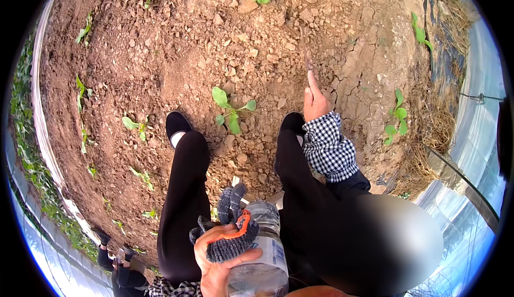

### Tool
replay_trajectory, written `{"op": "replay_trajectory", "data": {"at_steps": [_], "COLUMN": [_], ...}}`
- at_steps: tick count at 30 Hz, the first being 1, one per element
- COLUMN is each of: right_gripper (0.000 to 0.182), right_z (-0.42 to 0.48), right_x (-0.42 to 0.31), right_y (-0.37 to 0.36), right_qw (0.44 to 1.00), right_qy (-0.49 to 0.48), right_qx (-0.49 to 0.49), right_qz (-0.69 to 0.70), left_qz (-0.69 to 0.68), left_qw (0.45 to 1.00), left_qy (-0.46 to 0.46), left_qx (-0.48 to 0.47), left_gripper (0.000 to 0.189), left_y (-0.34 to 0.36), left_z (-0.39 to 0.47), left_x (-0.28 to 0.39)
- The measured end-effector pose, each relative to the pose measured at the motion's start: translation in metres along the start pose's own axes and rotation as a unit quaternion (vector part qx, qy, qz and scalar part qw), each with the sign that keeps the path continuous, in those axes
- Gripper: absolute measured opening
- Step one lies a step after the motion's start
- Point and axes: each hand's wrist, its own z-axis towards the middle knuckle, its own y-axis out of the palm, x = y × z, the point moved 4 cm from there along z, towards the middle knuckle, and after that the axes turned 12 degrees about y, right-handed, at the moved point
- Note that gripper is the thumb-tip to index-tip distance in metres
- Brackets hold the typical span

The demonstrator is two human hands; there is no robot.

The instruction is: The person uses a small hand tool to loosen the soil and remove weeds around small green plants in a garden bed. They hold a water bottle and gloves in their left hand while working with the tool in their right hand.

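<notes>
My left hand (217,257), at the bottom centre, is closed around a clear plastic bottle (259,271) with a label and a grey knitted glove (233,243) with orange trim. My right hand (316,102), below a checked cuff, reaches over the soil beyond my right knee. Its index finger points along a thin brown rod-like thing (306,52), held in the hand; whether it is wood or metal I cannot tell. Between my shoes stands a young leafy seedling (232,114) in dry, cloddy soil (257,72). Neither hand touches it.
More seedlings (137,126) stand left, ahead and right (398,116). Dry straw (433,132) and plastic sheeting (480,84) border the right side; a pale strip (40,96) and green plants (24,108) border the left. Another person (128,277) is low at the lower left. A blurred patch hides the lower right.
</notes>
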Motion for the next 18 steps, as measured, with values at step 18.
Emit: {"op": "replay_trajectory", "data": {"at_steps": [18], "right_gripper": [0.047], "right_z": [-0.12], "right_x": [0.066], "right_y": [-0.036], "right_qw": [0.985], "right_qy": [-0.07], "right_qx": [-0.152], "right_qz": [-0.053], "left_qz": [-0.184], "left_qw": [0.911], "left_qy": [-0.366], "left_qx": [0.032], "left_gripper": [0.042], "left_y": [-0.011], "left_z": [-0.023], "left_x": [-0.047]}}
